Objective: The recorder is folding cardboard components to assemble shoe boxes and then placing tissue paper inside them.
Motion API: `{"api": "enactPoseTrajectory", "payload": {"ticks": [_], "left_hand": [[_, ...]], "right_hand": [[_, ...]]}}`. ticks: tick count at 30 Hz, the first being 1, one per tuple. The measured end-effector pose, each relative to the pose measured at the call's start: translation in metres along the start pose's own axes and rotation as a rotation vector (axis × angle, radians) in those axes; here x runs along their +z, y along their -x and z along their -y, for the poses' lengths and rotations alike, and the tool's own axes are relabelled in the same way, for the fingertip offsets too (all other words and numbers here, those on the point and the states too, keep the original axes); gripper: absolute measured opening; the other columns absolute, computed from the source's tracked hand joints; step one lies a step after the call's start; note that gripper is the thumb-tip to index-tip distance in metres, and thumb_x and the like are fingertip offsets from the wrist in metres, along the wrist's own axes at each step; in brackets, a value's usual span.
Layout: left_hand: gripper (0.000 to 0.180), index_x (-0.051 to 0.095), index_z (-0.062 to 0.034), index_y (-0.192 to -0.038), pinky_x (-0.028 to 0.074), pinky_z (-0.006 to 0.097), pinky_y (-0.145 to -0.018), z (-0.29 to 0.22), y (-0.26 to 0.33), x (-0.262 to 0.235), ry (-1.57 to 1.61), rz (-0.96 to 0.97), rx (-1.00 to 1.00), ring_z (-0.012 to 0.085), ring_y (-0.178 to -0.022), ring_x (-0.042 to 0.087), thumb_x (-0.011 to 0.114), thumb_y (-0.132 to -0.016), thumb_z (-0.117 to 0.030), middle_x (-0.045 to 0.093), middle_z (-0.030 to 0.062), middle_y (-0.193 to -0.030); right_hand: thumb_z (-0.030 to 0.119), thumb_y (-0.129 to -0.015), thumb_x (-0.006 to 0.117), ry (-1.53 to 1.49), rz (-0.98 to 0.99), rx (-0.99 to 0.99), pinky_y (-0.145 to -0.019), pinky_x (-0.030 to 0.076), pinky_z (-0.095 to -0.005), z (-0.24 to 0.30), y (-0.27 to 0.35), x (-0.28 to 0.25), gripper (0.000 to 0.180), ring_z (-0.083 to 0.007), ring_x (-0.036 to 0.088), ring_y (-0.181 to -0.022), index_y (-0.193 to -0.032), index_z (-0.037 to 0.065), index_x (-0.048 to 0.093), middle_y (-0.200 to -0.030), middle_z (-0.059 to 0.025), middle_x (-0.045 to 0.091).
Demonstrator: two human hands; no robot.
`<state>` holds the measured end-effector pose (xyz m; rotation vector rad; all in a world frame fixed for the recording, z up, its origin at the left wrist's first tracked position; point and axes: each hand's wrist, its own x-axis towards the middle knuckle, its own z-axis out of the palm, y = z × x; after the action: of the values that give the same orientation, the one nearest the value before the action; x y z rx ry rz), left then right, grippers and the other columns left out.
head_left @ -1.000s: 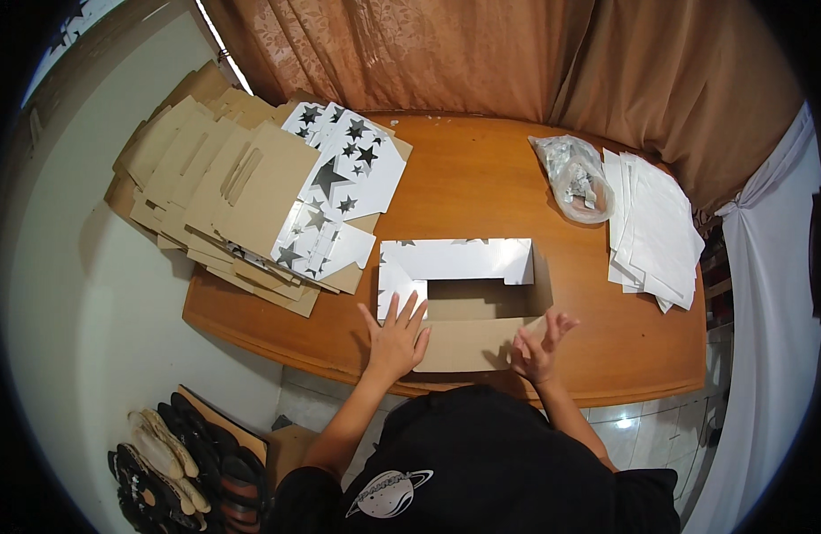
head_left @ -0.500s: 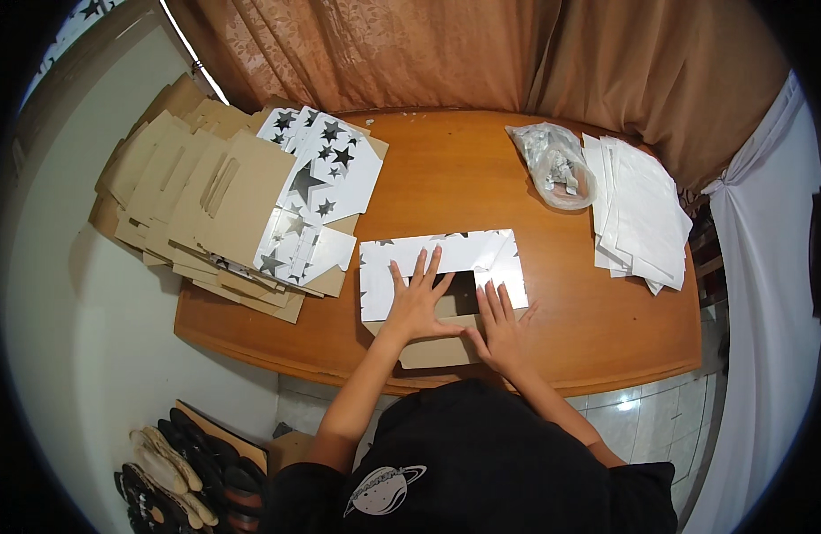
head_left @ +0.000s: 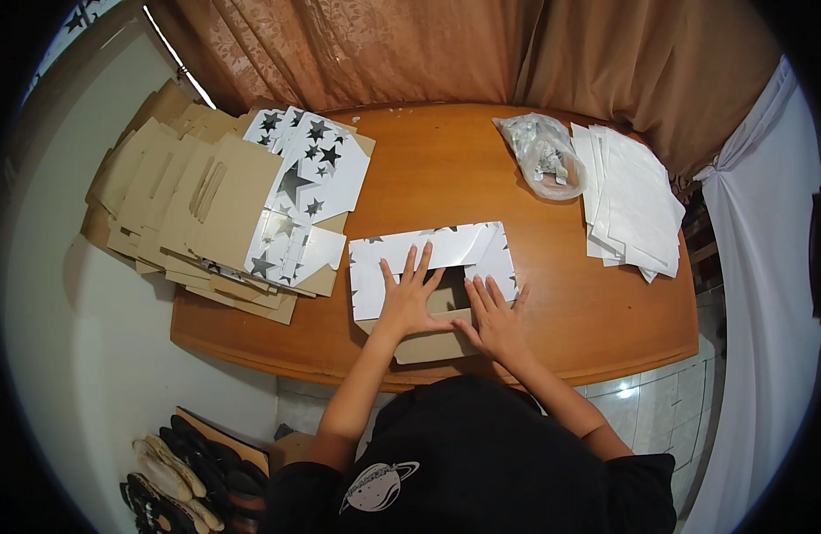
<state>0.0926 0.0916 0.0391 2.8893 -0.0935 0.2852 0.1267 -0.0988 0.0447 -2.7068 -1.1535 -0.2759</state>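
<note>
A flattened cardboard box (head_left: 431, 280) with a white starred face is laid at the near edge of the wooden table (head_left: 481, 182). It is pressed down by the left hand (head_left: 408, 298) and the right hand (head_left: 492, 320), fingers spread flat, nothing gripped. A stack of flat boxes (head_left: 206, 209) is seen to the left.

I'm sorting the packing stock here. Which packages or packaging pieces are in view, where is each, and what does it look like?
Folded box: table centre, under both hands; white top, brown cardboard inside.
Flat box blanks: stacked at left edge; brown, some white with dark stars.
Clear plastic bag: far right of centre; crumpled, small pieces inside.
White sheets: fanned stack, right.
No screens or signs.
</note>
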Motion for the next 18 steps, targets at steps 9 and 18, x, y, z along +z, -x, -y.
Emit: {"api": "enactPoseTrajectory", "payload": {"ticks": [9,18], "left_hand": [[0.083,0.051,-0.0108,-0.123,0.002,0.067,-0.098,-0.005,0.009,-0.021,0.039,-0.043,0.023,0.0344,-0.134,0.015,0.06,-0.062,-0.067,0.025,0.0125,-0.143],[0.066,0.053,-0.0161,-0.122,0.004,0.058,-0.103,0.044,0.097,-0.027,0.143,-0.246,-0.087,0.0329,-0.13,0.028,0.062,-0.071,-0.055,0.043,0.0039,-0.134]], "right_hand": [[0.039,-0.084,0.05,-0.246,-0.087,-0.052,-0.094,-0.006,-0.0706,-0.017,0.009,0.003,0.053,-0.0258,0.025,-0.132,-0.129,0.011,0.043,-0.136,-0.0054,0.039],[0.06,-0.068,0.059,-0.341,-0.117,-0.211,-0.098,-0.008,-0.0656,-0.082,0.033,0.012,0.072,-0.0343,0.021,-0.132,-0.127,0.02,0.048,-0.137,-0.0016,0.038]]}}
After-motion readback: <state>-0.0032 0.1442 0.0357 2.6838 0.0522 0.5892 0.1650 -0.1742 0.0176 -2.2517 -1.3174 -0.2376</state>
